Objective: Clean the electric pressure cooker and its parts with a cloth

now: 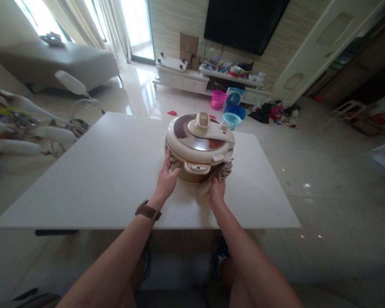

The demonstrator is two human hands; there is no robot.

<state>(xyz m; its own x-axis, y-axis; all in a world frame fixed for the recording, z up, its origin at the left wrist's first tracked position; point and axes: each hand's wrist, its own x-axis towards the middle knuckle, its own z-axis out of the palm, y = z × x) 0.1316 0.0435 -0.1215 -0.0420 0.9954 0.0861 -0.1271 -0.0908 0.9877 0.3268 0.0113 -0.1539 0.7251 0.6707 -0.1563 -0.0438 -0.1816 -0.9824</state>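
An electric pressure cooker (197,147), cream with a shiny brown-and-silver lid, stands upright on the white table (115,167). Its lid is on, and a cream handle with a valve knob runs across the top. My left hand (167,177), with a brown watch at the wrist, holds the cooker's left side; the thumb is spread along the front and the other fingers are partly hidden. In my right hand (217,190) is a bunched brown-and-cream patterned cloth (224,171), pressed against the lower right front of the cooker. That hand's fingertips are hidden by the cloth.
An exercise machine with white padded grips (70,83) stands left of the table. Beyond the table are a pink basket (218,100), a light blue basket (231,121) and a white TV cabinet (192,82). Bags (261,114) lie on the glossy floor.
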